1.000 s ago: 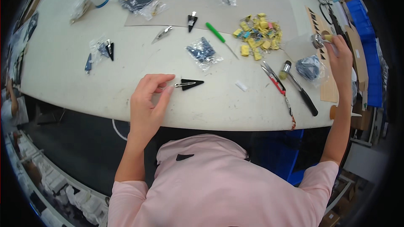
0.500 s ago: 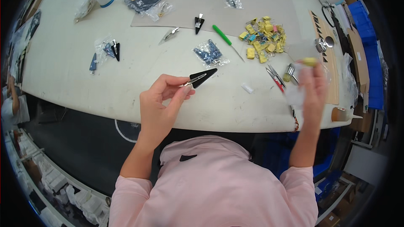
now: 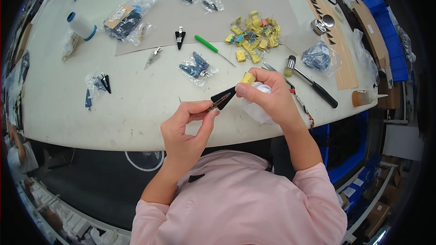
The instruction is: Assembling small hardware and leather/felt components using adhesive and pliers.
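My left hand (image 3: pixel 188 124) pinches the narrow metal end of a black triangular hair clip (image 3: pixel 222 98), held above the near edge of the white table (image 3: pixel 91 118). My right hand (image 3: pixel 268 97) meets the clip's wide end with its thumb. The same hand grips a small yellow piece (image 3: pixel 248 78) between its fingertips and has a white cloth (image 3: pixel 256 109) bunched in the palm. Both hands are raised over the table in front of my pink shirt.
A pile of small yellow pieces (image 3: pixel 254 34), a green-handled tool (image 3: pixel 206 44), a small hammer (image 3: pixel 311 79), bagged clips (image 3: pixel 196 66), a white thread spool (image 3: pixel 81 26), a metal tin (image 3: pixel 319 26) and a glue bottle (image 3: pixel 363 97) lie around. Blue bins (image 3: pixel 386 13) stand at right.
My right hand came in from the far right of the table with the yellow piece and cloth to meet the clip. My left hand lifted the clip off the table.
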A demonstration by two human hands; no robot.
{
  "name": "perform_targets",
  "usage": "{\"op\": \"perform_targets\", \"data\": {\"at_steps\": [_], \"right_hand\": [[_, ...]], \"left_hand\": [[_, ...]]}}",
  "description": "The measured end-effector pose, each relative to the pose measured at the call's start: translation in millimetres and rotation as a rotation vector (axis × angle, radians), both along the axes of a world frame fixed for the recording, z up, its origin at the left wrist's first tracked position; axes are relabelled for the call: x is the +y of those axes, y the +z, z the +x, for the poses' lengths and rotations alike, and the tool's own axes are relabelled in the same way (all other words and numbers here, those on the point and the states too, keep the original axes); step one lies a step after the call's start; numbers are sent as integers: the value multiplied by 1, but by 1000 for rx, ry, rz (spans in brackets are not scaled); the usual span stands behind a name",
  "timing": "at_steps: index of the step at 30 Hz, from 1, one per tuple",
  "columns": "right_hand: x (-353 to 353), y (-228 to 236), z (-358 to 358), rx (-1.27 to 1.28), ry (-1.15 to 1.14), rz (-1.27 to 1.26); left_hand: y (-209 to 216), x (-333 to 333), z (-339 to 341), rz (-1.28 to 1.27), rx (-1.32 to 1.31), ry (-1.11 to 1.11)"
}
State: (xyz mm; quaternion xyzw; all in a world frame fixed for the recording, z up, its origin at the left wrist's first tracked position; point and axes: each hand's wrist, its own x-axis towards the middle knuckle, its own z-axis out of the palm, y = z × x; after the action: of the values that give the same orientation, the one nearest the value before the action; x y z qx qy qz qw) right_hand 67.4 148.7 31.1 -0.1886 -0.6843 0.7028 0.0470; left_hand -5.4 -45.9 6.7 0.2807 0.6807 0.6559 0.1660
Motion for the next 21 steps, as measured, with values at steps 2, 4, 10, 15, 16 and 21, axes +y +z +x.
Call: {"op": "perform_targets", "data": {"at_steps": [2, 4, 10, 15, 16, 21], "right_hand": [[3, -2, 0, -14, 4, 78], [5, -7, -2, -3, 11, 109], [4, -5, -5, -27, 38, 57], [12, -3, -5, -39, 60, 111], [13, -1, -5, -49, 74, 117], [26, 1, 1, -23, -26, 72]], "left_hand": [[1, 0, 1, -14, -12, -3], [2, -2, 2, 124, -383, -50], [-7, 0, 7, 78, -170, -51], [-2, 3, 6, 105, -457, -79], [-2, 2, 5, 130, -552, -101], [-4, 4, 0, 175, -436, 12]]}}
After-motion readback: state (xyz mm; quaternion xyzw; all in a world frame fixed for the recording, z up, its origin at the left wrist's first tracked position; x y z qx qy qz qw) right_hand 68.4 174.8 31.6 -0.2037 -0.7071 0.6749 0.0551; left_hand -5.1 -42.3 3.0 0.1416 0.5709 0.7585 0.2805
